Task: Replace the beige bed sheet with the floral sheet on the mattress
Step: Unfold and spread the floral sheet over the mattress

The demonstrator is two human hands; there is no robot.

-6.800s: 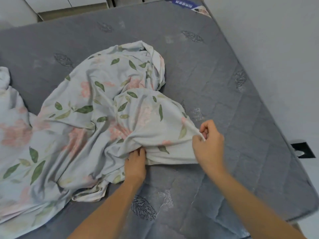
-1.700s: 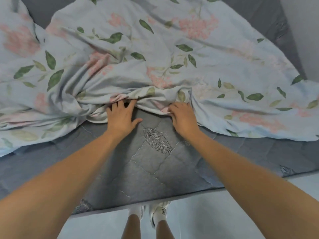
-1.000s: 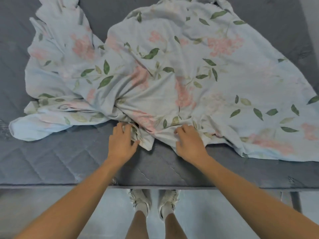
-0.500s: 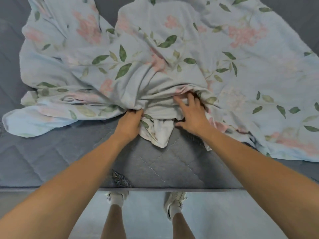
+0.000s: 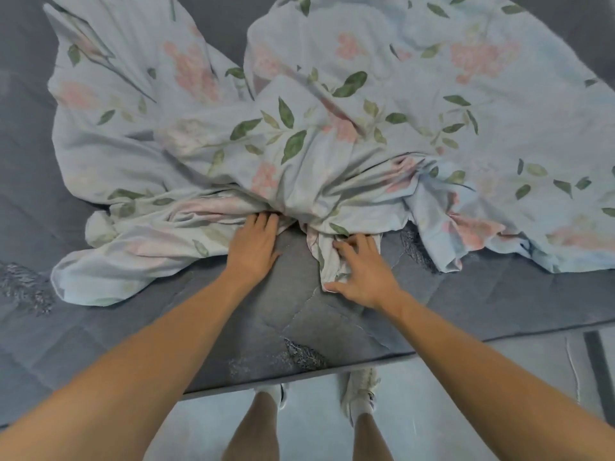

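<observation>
The floral sheet, pale blue with pink blooms and green leaves, lies rumpled across the bare grey quilted mattress. Its near edge is bunched into a knot of folds in the middle. My left hand rests at that bunch, fingertips tucked under the gathered cloth. My right hand lies on a hanging flap of the sheet, fingers curled into the fabric and thumb spread at the flap's lower tip. No beige sheet is in view.
The mattress's near edge runs across the lower frame. Below it is pale floor with my legs and white shoes. A dark strip lies on the floor at the right.
My right hand has come down from the top of the bunch onto the hanging flap. My left hand stays at the bunched edge. The sheet's folds have shifted slightly.
</observation>
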